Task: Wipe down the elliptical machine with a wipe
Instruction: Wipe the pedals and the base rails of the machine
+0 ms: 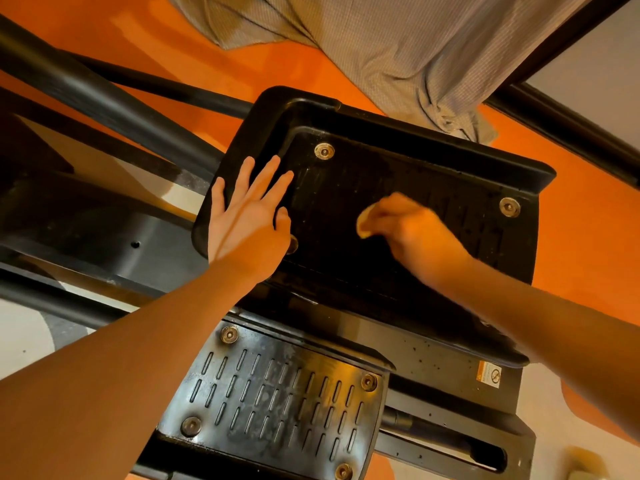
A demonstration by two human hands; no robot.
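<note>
Nearest, a slotted lower pedal (277, 407) is seen below the upper pedal (398, 209). On that upper pedal's left rim the left hand (247, 220) is laid flat, fingers spread. At its centre the wipe (365, 225) is gripped by the right hand (415, 237), fingers curled. Beyond it, grey cloth (398, 46) is draped.

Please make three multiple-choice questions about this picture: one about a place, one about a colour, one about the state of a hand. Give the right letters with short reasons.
1. Where does the flat left hand rest?
A. on the left edge of the upper black plastic foot pedal
B. on the floor
C. on the lower pedal

2. What colour is the floor beside the upper pedal?
A. blue
B. orange
C. green

3. How is the right hand?
A. open and idle
B. curled round a small pale wipe
C. gripping a bar

Answers: 1 A, its straight fingers lie over the pedal's raised rim. 2 B, orange shows around the pedal. 3 B, the wipe peeks from its fingers on the pedal surface.
</note>
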